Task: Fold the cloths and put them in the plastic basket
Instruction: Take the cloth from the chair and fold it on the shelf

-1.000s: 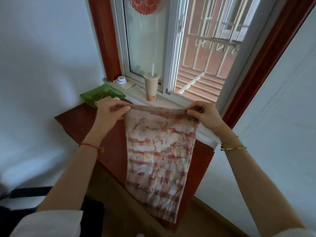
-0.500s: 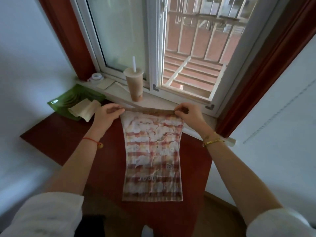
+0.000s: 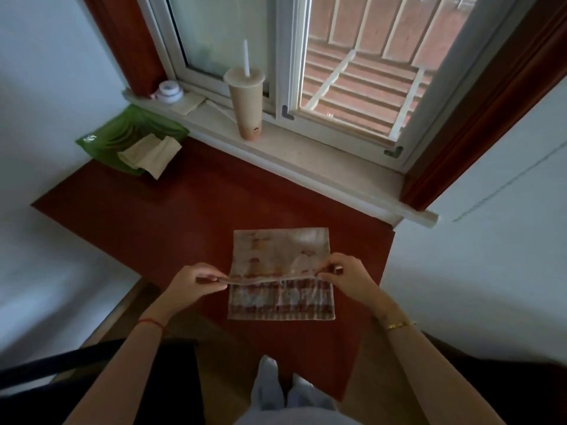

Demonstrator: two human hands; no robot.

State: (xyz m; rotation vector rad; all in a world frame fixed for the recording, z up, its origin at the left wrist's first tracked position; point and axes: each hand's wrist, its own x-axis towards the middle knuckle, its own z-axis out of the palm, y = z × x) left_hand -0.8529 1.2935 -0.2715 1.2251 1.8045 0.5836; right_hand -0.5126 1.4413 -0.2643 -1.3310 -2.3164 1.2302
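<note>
A red-and-white checked cloth (image 3: 280,299) lies on the dark red table (image 3: 184,216) near its front edge. Its far half is turned back over the near half, pale underside up. My left hand (image 3: 196,280) pinches the left corner of the folded-over edge and my right hand (image 3: 343,277) pinches the right corner. That edge hangs just above the lower layer, partway across it. A green plastic basket (image 3: 101,141) sits at the table's far left corner, with a beige folded cloth (image 3: 150,154) lying in it and over its rim.
A drink cup with a straw (image 3: 247,102) stands on the window sill (image 3: 306,154), with a small white round thing (image 3: 168,91) at the sill's left end. White walls close in on both sides. My feet (image 3: 282,391) show below the table's front edge.
The cloth was first held up hanging, then laid flat on the table. Now both hands have drawn its far edge towards me over the near half. The view has tilted downwards.
</note>
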